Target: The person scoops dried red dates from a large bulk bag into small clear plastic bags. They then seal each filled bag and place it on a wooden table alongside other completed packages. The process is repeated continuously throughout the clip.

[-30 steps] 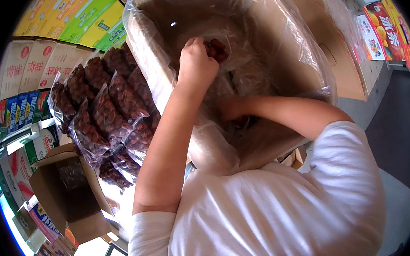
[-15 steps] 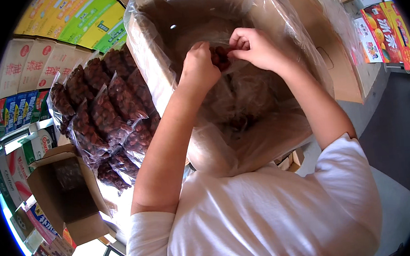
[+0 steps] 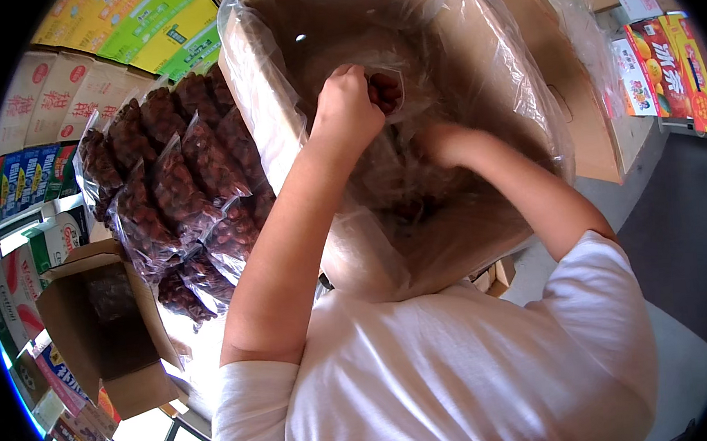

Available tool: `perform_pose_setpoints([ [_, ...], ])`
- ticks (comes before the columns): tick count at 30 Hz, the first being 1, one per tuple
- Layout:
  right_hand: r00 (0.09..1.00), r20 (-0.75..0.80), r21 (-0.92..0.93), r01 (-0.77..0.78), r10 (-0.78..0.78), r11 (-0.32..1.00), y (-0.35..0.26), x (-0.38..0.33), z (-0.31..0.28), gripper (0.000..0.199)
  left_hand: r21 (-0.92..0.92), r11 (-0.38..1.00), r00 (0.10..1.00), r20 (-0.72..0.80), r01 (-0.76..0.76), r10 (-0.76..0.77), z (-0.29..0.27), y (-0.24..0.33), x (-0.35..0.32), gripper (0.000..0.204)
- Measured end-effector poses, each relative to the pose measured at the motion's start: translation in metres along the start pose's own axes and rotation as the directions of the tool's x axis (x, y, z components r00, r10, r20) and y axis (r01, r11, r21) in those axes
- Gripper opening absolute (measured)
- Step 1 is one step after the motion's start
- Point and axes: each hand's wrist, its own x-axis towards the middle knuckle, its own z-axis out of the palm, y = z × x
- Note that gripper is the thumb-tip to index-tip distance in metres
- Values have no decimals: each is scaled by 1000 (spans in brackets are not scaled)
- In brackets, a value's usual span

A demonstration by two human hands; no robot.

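Note:
My left hand (image 3: 347, 108) is raised over a big cardboard box (image 3: 583, 106) lined with clear plastic film (image 3: 262, 79). It pinches the mouth of a small clear bag (image 3: 386, 94) partly filled with dark red dried fruits. My right hand (image 3: 440, 143) is lower down inside the box, among the loose red fruits (image 3: 406, 204) at its bottom. The film and the fruits hide its fingers, so I cannot tell whether it grips anything.
Several filled clear bags of the same red fruits (image 3: 178, 179) are stacked left of the box. An open, empty-looking cardboard carton (image 3: 103, 328) stands at lower left. Colourful printed cartons (image 3: 123, 28) line the back left, and more packages (image 3: 671, 67) sit at right.
My right hand was up at the small bag's mouth half a second ago and has dropped back down into the box. My left hand has kept the bag in place.

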Motion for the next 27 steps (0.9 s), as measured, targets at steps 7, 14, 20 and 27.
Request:
perform_pose_setpoints([
  [7,887,305,-231,423,-348,876,-51,15,65,27,-12,1000,999,19,29,-28,-3,2,0,24],
  [14,983,107,5,149,-148,989,-60,11,93,31,-72,995,996,52,70,-66,-8,7,0,23],
  [20,873,243,-206,473,-423,856,-50,25,73,27,-56,996,997,34,70,-68,-6,7,-2,23],
  [27,972,142,65,177,-185,982,-25,25,101,25,-41,997,997,45,64,-63,-5,5,1,19],
])
